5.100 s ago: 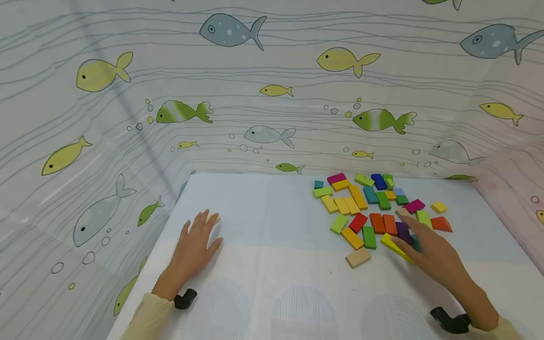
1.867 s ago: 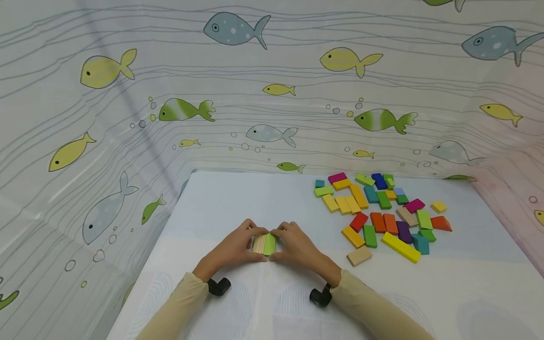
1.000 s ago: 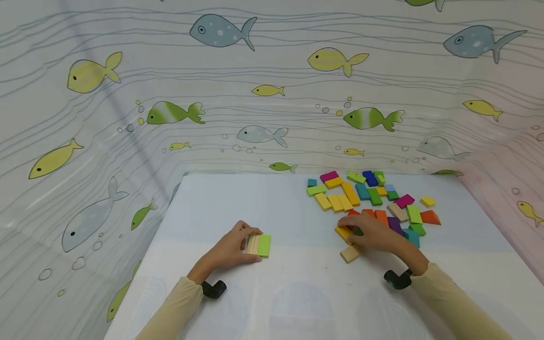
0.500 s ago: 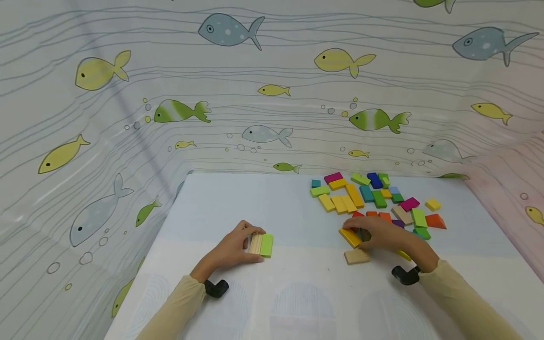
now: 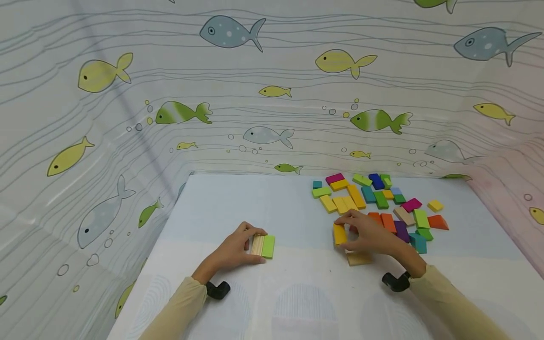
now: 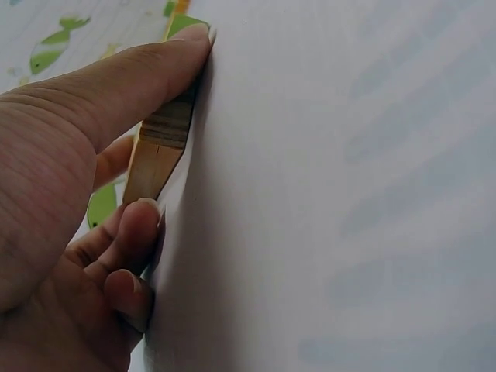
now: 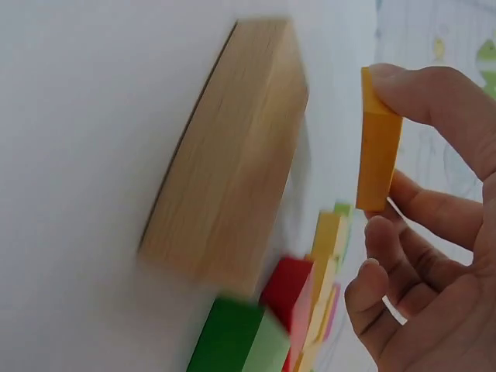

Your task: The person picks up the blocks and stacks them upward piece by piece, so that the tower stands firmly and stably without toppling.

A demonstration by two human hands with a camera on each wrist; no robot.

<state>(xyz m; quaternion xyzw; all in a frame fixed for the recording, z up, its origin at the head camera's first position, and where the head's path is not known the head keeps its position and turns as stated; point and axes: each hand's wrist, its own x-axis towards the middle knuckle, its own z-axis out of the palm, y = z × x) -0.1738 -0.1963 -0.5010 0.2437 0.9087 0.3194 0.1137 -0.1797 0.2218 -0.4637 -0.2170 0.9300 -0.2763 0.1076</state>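
My left hand (image 5: 233, 248) pinches a striped natural-wood block (image 5: 257, 245) between thumb and fingers on the table. Against its right side lies a light green block (image 5: 268, 247). In the left wrist view the thumb crosses the wooden block (image 6: 159, 147) and reaches the green block (image 6: 186, 25). My right hand (image 5: 369, 232) grips an orange-yellow block (image 5: 339, 234) by its two ends. The right wrist view shows this block (image 7: 377, 159) between thumb and fingertips, apart from the other blocks. Just below the right hand lies a plain wooden block (image 5: 359, 259).
Several coloured blocks, among them a purple block (image 5: 401, 231), a teal block (image 5: 418, 242) and an orange-red block (image 5: 437, 222), spread over the right side of the white table (image 5: 306, 293). A fish-patterned sheet (image 5: 229, 89) rises behind and at both sides.
The light green block has left the pile and now lies beside the wooden block at my left hand. My right hand has taken the orange-yellow block, turned it and shifted it slightly left.
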